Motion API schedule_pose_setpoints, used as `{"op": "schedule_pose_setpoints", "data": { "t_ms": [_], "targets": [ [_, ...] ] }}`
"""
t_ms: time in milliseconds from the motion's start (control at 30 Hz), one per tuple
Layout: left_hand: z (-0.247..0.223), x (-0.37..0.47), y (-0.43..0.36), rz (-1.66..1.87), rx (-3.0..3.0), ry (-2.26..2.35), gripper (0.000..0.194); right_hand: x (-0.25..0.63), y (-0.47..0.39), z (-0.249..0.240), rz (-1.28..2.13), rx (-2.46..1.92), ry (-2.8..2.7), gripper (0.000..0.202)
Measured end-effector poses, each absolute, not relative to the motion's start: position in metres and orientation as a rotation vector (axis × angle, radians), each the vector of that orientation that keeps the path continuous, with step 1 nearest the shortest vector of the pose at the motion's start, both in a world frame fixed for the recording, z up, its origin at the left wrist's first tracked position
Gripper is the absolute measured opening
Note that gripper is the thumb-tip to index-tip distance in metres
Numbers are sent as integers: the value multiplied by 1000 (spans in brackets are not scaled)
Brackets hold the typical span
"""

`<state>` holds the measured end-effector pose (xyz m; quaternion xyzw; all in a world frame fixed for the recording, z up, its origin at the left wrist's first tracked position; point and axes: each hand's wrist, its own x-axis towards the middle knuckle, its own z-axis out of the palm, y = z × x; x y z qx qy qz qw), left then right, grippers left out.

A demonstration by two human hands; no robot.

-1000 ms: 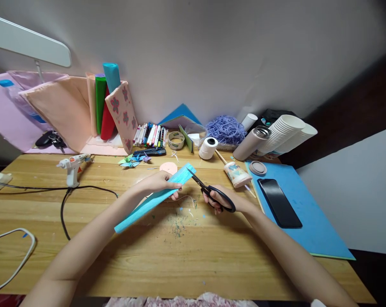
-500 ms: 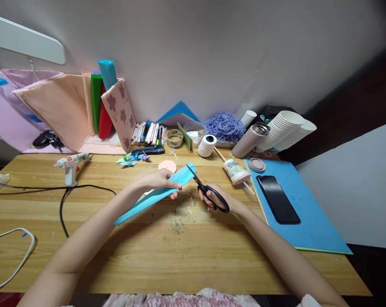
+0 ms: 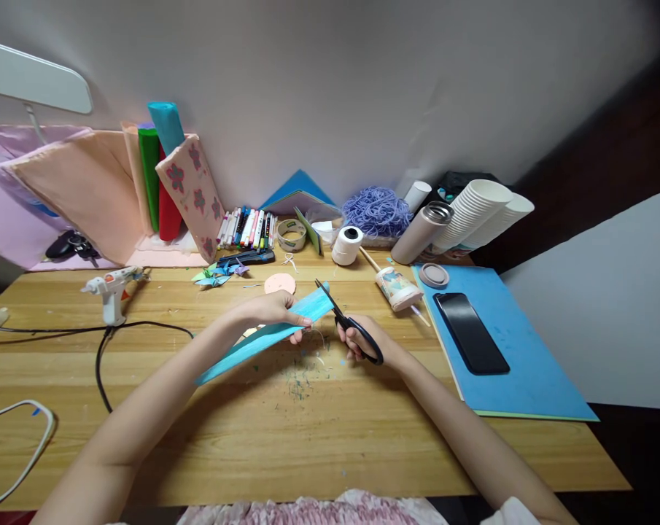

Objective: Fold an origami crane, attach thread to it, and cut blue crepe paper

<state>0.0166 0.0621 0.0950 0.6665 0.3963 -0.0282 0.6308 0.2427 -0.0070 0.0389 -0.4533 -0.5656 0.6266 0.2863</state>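
A blue paper strip [image 3: 253,348] slants across the middle of the table, pinched between the thumb and fingers of my left hand [image 3: 286,313]. My right hand [image 3: 359,341] is wrapped round the handles of black scissors [image 3: 346,319]. The scissor blades meet the strip near its upper right end. Beyond my left hand lies a round pink piece [image 3: 280,284]. Small blue-green scraps [image 3: 297,380] are scattered on the table below my hands.
A glue gun [image 3: 111,292] with a black cable stands at left. Markers [image 3: 247,227], tape [image 3: 291,235], white thread [image 3: 347,246], purple yarn [image 3: 377,211] and a bottle [image 3: 421,233] line the back. At right a phone [image 3: 471,333] lies on a blue board [image 3: 526,350].
The view has shifted slightly, so most objects appear a little farther left. The scissor blades look closer together at the strip's end. Both hands keep their hold.
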Motion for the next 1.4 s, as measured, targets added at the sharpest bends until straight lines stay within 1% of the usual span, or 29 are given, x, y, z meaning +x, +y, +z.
{"op": "schedule_pose_setpoints", "data": {
  "t_ms": [67,167,267,367,500,533,567,633,667,700,767,833,867,933,1033,1100,1167,1267,1400],
  "targets": [
    [95,17,62,-60,1510,891,33,242,-7,34,1594,-1297,-1380,62],
    [99,21,65,-16,1412,840,33,244,-7,24,1570,-1253,-1175,63],
    [101,34,79,184,1308,860,35,249,-9,16,1561,-1153,-1039,66],
    [94,57,100,383,1269,1068,28,253,-12,12,1539,-1083,-983,67],
    [76,83,118,484,1373,1347,20,257,-14,10,1501,-1046,-953,64],
    [72,87,118,514,1399,1395,21,258,-15,10,1502,-1039,-948,63],
    [68,90,115,563,1444,1452,26,259,-15,10,1507,-1030,-943,62],
    [63,93,102,705,1618,1563,42,261,-15,10,1515,-1008,-933,60],
    [61,94,94,798,1812,1605,46,262,-15,10,1518,-1003,-930,60],
    [59,96,86,826,2010,1594,45,263,-15,11,1519,-1005,-931,60],
    [55,99,71,651,2278,1447,32,264,-15,13,1511,-1026,-943,60],
    [50,103,61,440,2334,1325,21,264,-17,16,1486,-1072,-985,61],
    [47,105,59,387,2324,1300,17,263,-17,18,1465,-1098,-1010,60],
    [42,107,58,387,2286,1300,12,262,-20,23,1408,-1162,-1066,53],
    [39,104,57,451,2223,1284,4,260,-22,27,1257,-1269,-1140,38],
    [41,99,51,543,2013,1230,6,258,-22,27,1145,-1322,-1145,33],
    [45,92,41,673,1654,1152,12,256,-21,26,1103,-1333,-1084,32],
    [50,84,20,827,1237,1102,19,254,-19,22,1172,-1284,-1042,31],
    [47,80,-1,967,1052,1146,21,246,-21,20,1314,-1238,-1107,30]
  ]
}}
